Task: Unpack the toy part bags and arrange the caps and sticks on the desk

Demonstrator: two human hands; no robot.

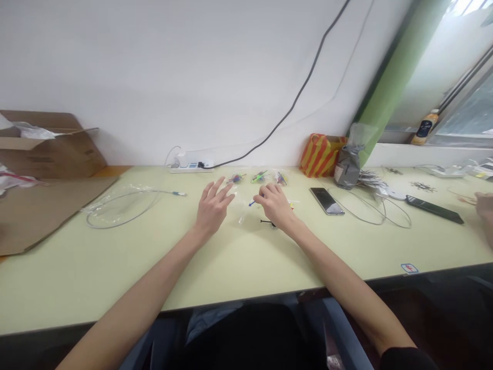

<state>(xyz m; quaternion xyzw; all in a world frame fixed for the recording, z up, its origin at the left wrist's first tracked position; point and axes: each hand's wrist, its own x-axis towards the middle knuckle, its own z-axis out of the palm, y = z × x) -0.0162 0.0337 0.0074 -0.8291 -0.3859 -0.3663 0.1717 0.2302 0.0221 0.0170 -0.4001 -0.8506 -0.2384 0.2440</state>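
My left hand (212, 208) hovers over the table, fingers spread, with nothing in it. A crumpled clear plastic bag (241, 208) lies just right of its fingertips. My right hand (275, 205) is closed, its thumb and fingers curled together; whatever is inside the pinch is hidden. Close to its thumb tip shows a small blue arrow-like piece (251, 204), and I cannot tell whether the fingers touch it. Under the wrist lies a small black piece (266, 221). Yellow and red bits (291, 206) peek out beside the hand.
Small bags of coloured parts (259, 177) lie behind my hands. To the right are a phone (326, 201), a striped bag (320, 155), looped cable and another person's hand (484, 208). Leftward are a grey cable (127, 195) and a cardboard box (50, 154). A power strip (188, 168) sits by the wall.
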